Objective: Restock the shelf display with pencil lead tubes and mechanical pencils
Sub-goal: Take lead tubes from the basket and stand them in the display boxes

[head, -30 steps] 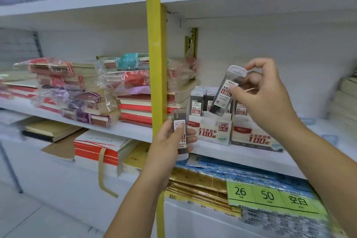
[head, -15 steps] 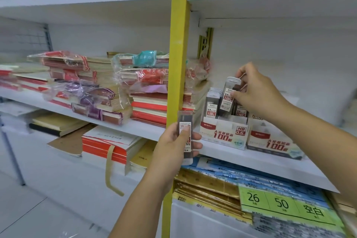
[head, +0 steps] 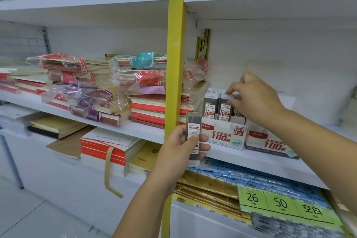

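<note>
While left hand grips lead tube, right hand pinches boxed tube

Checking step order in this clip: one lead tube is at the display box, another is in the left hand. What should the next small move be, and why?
Probably release the right hand and reach back for the second tube. The first tube stands upright in the display box, the right hand pinching its top, while the left hand grips the second tube below, unplaced.

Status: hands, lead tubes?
Right hand pinches lead tube, upright in display box. Left hand holds spare tube. Nothing in the way.
</note>
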{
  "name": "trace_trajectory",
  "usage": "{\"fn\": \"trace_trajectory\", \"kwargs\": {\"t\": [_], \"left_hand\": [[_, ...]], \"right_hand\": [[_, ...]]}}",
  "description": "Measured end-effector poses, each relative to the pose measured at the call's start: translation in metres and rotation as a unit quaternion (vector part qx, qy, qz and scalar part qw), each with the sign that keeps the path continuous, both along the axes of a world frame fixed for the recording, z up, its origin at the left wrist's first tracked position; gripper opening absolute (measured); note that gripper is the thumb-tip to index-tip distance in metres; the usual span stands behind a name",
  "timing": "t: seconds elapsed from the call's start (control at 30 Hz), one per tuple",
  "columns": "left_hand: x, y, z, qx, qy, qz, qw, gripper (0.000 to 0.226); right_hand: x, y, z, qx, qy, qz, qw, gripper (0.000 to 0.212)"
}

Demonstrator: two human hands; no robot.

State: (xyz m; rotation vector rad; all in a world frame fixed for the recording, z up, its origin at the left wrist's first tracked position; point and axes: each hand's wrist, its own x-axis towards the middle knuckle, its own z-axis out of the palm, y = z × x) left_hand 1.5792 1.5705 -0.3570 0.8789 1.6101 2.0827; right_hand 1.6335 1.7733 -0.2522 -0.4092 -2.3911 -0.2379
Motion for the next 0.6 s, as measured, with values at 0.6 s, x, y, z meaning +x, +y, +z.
{"fn": "trace_trajectory", "kwargs": {"t": [0.6], "left_hand": [[0.010,0.002,-0.003,0.036,-0.042,-0.041,0.998,0.025]], "right_hand": [[0.073,-0.034,-0.044,-0.513,0.080,0.255,0.816,0.017]]}}
